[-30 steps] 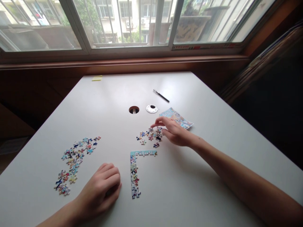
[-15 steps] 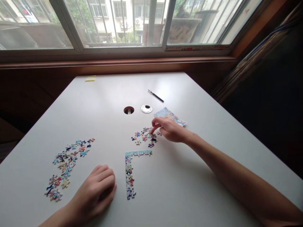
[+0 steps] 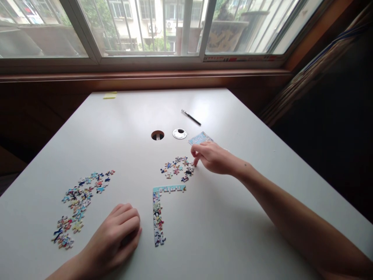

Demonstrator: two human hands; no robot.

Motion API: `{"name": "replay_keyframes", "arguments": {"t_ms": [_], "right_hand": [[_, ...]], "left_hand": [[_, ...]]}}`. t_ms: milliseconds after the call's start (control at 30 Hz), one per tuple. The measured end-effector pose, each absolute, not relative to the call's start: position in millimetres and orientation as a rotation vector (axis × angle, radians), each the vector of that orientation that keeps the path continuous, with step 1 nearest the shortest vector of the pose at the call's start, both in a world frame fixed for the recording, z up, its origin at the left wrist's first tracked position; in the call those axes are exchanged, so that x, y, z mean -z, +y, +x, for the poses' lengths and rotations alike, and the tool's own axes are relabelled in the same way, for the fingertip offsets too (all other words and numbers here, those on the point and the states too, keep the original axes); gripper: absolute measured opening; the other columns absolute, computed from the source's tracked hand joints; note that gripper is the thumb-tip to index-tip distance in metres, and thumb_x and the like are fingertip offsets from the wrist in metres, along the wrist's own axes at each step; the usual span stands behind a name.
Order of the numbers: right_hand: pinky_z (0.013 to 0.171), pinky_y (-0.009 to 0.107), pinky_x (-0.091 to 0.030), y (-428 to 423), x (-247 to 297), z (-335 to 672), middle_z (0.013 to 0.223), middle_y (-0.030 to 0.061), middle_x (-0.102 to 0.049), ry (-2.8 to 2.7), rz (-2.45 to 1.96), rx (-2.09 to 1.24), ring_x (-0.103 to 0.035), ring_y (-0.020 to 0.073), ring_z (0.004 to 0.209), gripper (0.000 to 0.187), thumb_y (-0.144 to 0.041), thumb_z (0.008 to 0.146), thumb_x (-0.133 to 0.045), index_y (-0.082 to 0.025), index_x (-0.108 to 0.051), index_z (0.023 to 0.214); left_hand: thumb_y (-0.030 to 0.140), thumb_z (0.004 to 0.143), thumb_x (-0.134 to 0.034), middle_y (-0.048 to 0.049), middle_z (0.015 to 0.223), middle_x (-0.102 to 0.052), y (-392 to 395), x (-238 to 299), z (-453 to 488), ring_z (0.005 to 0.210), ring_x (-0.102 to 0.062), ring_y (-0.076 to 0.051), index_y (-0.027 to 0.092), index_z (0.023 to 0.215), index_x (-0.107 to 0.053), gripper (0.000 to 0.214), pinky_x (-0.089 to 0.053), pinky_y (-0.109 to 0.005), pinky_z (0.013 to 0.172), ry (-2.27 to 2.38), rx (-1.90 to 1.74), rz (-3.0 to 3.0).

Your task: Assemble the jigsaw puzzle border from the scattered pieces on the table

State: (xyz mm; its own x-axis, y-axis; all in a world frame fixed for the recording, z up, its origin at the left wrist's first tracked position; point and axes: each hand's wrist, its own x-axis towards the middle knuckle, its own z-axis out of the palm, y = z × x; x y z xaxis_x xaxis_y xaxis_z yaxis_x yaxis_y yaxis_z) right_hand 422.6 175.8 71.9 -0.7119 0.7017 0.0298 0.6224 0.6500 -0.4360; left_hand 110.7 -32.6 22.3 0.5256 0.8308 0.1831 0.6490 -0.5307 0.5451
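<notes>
My right hand (image 3: 210,156) reaches down at the right edge of a small pile of jigsaw pieces (image 3: 176,168), fingers bent together and fingertips at the tabletop. Whether a piece is between those fingertips is too small to tell. Loosely curled, my left hand (image 3: 118,233) rests on the table with nothing visible in it. Between the hands lies an L-shaped joined puzzle border (image 3: 157,217), its light-blue strip along the top. A larger scatter of jigsaw pieces (image 3: 78,204) spreads to the left of my left hand.
A printed picture sheet (image 3: 200,138) lies partly behind my right hand. Farther back are a pen (image 3: 191,117), a round silver cover (image 3: 180,133) and a hole (image 3: 157,135) in the white table (image 3: 131,116). Yellow tape (image 3: 110,95) sits near the far edge, below the window.
My right hand has shifted slightly right, from over the pile's pieces to its right edge. My left hand stays resting in place. The view has moved slightly.
</notes>
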Motion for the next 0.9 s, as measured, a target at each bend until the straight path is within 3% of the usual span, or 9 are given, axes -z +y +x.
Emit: {"name": "replay_keyframes", "arguments": {"t_ms": [367, 467, 633, 900], "right_hand": [[0.074, 0.032, -0.042, 169.4, -71.4, 419.0, 0.081, -0.0009, -0.075, -2.695, -0.951, -0.799, -0.060, 0.0180, 0.081, 0.031, 0.003, 0.076, -0.042, -0.023, -0.055, 0.087], [0.073, 0.032, -0.042, 173.3, -65.6, 417.9, 0.080, -0.0005, -0.072, -2.585, -0.969, -0.707, -0.060, 0.0170, 0.077, 0.029, 0.001, 0.078, -0.043, -0.023, -0.057, 0.090], [0.087, 0.039, -0.042, 178.8, -51.2, 416.7, 0.092, 0.0046, -0.070, -2.586, -0.934, -0.408, -0.058, 0.0232, 0.092, 0.019, -0.012, 0.088, -0.050, -0.022, -0.065, 0.093], [0.088, 0.041, -0.038, 177.3, -41.7, 414.2, 0.094, 0.0053, -0.069, -2.658, -0.931, -0.386, -0.058, 0.0232, 0.091, 0.014, -0.022, 0.092, -0.056, -0.024, -0.069, 0.094]], "left_hand": [[0.005, 0.092, -0.045, -0.0021, 0.076, -0.051, -30.6, -25.6, 112.3, 0.073, -0.044, -0.017, 0.020, 0.079, -0.040, 0.021, -0.037, -0.033, 0.072, 1.208, -0.605, 2.394], [0.005, 0.092, -0.046, -0.0022, 0.075, -0.051, -29.6, -27.8, 113.1, 0.073, -0.045, -0.017, 0.020, 0.079, -0.040, 0.020, -0.038, -0.032, 0.071, 1.212, -0.601, 2.411], [0.007, 0.092, -0.045, -0.0026, 0.075, -0.052, -30.9, -28.2, 113.6, 0.073, -0.045, -0.017, 0.019, 0.078, -0.043, 0.019, -0.038, -0.033, 0.071, 1.233, -0.597, 2.404], [0.008, 0.092, -0.046, -0.0028, 0.075, -0.053, -31.7, -26.1, 113.5, 0.073, -0.045, -0.018, 0.019, 0.078, -0.044, 0.019, -0.038, -0.034, 0.072, 1.244, -0.601, 2.391]]}}
